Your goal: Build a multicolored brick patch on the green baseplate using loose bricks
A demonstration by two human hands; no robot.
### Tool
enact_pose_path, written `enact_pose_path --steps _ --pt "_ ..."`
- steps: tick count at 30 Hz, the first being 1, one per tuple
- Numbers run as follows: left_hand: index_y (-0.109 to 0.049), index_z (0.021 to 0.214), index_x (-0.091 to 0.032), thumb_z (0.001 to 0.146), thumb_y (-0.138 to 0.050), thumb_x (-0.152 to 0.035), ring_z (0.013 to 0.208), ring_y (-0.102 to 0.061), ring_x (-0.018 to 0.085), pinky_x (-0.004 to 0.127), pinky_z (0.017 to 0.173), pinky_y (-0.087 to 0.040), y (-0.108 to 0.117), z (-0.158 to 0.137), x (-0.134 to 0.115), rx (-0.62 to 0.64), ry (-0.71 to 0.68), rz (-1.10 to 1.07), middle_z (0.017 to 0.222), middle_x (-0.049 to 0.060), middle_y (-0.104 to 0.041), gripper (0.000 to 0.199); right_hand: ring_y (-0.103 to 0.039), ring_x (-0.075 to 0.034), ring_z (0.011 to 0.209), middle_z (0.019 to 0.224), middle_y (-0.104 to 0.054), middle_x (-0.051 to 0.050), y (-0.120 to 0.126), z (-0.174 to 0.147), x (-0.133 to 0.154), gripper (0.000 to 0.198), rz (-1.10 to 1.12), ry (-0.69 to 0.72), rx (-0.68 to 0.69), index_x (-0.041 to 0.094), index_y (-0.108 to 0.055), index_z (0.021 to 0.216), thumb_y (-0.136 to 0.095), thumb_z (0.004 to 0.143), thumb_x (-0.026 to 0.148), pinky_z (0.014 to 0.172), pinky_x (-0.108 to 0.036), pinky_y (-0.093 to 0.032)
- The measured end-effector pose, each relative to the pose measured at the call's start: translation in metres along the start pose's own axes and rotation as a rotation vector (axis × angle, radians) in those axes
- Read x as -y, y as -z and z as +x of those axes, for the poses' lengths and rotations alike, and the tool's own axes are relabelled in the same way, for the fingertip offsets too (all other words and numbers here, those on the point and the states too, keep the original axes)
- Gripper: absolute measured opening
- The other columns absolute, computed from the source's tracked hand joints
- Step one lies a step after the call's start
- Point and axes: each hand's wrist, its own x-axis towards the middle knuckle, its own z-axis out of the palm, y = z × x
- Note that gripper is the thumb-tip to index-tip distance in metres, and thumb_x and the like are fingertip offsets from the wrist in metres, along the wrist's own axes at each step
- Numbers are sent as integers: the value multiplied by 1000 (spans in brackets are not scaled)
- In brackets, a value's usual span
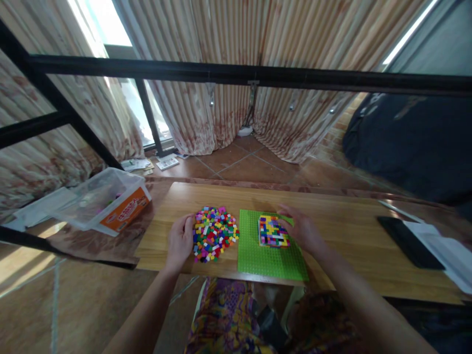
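Note:
A round heap of small multicoloured building bricks [216,235] lies on the wooden table. My left hand [180,242] rests at the heap's left edge, its fingers curled together; whether anything is in them is hidden. To the right of the heap lies a green studded baseplate [254,263]. On it stands a low rectangular block built of mixed-colour bricks [273,231]. My right hand [298,227] reaches over the block's right side, thumb and forefinger apart at its far right corner. I see no loose brick between those fingers.
Left of the table is a clear plastic bin [106,196] with an orange label. A dark flat tablet-like object [409,242] and a white tray [448,255] lie at the table's right. A black metal bar [236,73] crosses beyond the table, before the curtains.

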Motion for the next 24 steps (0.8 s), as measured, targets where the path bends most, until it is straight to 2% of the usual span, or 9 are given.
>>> enact_pose_path --steps 2,4,9,12,17,24 --pt "-70 102 -16 93 -36 -43 99 -65 24 38 92 -49 0 -1 -1 -1 2 -2 103 10 -72 45 -67 -25 95 100 -73 -10 -5 -9 10 36 -8 -17 -104 19 -63 118 -55 87 34 88 -45 -52" --pt "-70 101 -16 93 -35 -43 99 -65 24 38 92 -49 -1 -1 -1 -7 3 -7 103 10 -72 44 -66 -25 95 102 -72 -10 -13 -19 29 28 -2 0 -123 20 -67 110 -54 89 34 89 -44 -51" --pt "-70 102 -16 93 -36 -41 101 -64 23 38 94 -48 -1 -2 0 -3 19 -14 104 10 -72 43 -63 -21 97 101 -71 -6 -48 -36 88 23 86 142 77 25 -69 105 -48 93 26 89 -39 -49" --pt "-70 102 -17 93 -37 -40 101 -64 23 39 94 -48 -1 -2 -1 -5 28 -19 104 10 -72 42 -61 -21 93 97 -69 -6 -72 -37 110 23 133 180 156 25 -69 103 -48 94 23 84 -36 -50" --pt "-69 102 -17 94 -37 -39 101 -64 23 38 94 -48 -3 -2 1 -6 16 -23 104 10 -72 40 -59 -20 92 95 -66 -6 -95 -30 120 22 107 244 220 24 -70 98 -49 93 19 84 -34 -49" --pt "-70 101 -16 94 -36 -40 101 -64 23 38 95 -48 -3 -2 1 -16 10 -23 103 10 -72 42 -56 -21 91 91 -64 -7 -102 -20 124 18 -60 273 323 21 -71 92 -54 89 16 83 -33 -47"
